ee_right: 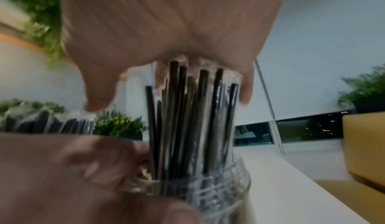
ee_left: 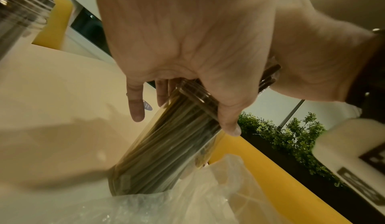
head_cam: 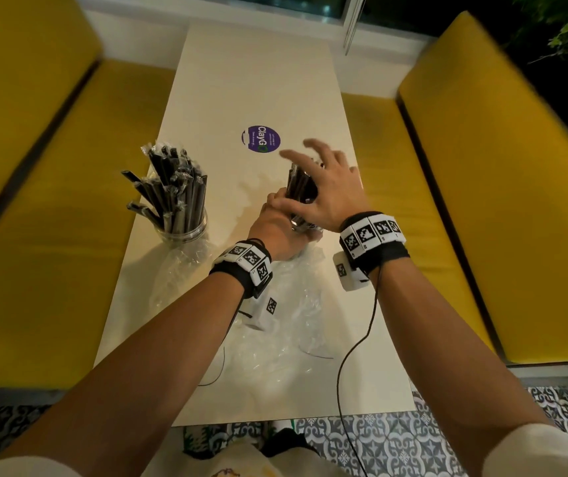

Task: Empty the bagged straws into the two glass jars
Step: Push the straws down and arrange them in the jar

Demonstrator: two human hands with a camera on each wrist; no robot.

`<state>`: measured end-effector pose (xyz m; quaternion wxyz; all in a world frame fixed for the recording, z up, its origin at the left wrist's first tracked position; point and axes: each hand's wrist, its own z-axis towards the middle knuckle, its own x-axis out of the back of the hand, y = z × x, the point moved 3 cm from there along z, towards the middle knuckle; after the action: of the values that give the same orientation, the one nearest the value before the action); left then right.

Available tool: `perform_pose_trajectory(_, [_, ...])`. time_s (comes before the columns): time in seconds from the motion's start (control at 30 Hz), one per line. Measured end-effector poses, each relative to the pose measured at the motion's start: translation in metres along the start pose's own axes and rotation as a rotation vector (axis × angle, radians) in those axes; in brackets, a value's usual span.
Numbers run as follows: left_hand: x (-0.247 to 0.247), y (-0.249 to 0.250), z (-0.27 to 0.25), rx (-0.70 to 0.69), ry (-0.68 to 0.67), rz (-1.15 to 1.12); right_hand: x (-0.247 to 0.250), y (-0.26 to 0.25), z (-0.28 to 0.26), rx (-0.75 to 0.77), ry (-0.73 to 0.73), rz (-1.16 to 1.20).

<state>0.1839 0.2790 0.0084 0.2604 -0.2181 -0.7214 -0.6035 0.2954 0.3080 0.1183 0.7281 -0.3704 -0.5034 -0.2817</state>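
Note:
Two glass jars stand on the cream table (head_cam: 248, 80). The left jar (head_cam: 183, 231) is full of black wrapped straws (head_cam: 172, 187) that fan out. My left hand (head_cam: 277, 218) grips the second jar (ee_left: 166, 153) at its neck, fingers on one side and thumb on the other. A tight bundle of black straws (ee_right: 187, 112) stands in this jar (ee_right: 220, 194). My right hand (head_cam: 323, 180) is over the straw tops with its fingers spread and straight, the palm against the ends. Most of this jar is hidden behind both hands in the head view.
Crumpled clear plastic bags (head_cam: 275, 339) lie on the near part of the table, one (head_cam: 186, 266) beside the left jar. A purple round sticker (head_cam: 261, 138) marks the table's middle. Yellow benches (head_cam: 482, 201) flank both sides. Thin black cables (head_cam: 354, 356) trail off the front edge.

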Motion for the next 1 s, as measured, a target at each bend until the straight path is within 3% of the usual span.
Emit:
perform_pose_trajectory(0.03, [0.0, 0.0, 0.0, 0.004, -0.008, 0.016, -0.003, 0.002, 0.003, 0.018, -0.021, 0.019])
perform_pose_trajectory(0.13, [0.004, 0.002, -0.005, -0.004, -0.005, 0.004, -0.002, 0.005, 0.011, 0.043, 0.116, 0.142])
perform_pose_trajectory(0.27, [0.005, 0.003, -0.007, -0.014, 0.005, 0.001, 0.006, 0.014, 0.016, -0.15, 0.209, 0.342])
perform_pose_trajectory(0.4, [0.006, 0.005, -0.008, -0.004, -0.001, 0.011, -0.004, 0.016, 0.018, -0.328, 0.053, 0.162])
perform_pose_trajectory(0.73, [0.005, 0.005, -0.01, 0.014, -0.023, 0.031, 0.009, 0.009, 0.018, -0.136, -0.143, 0.053])
perform_pose_trajectory(0.9, [0.006, 0.005, -0.01, 0.013, -0.029, 0.005, -0.001, 0.006, 0.029, -0.049, -0.041, 0.203])
perform_pose_trajectory(1.0, [0.008, 0.007, -0.012, -0.006, -0.02, -0.001, 0.003, 0.013, 0.03, -0.154, 0.092, 0.298])
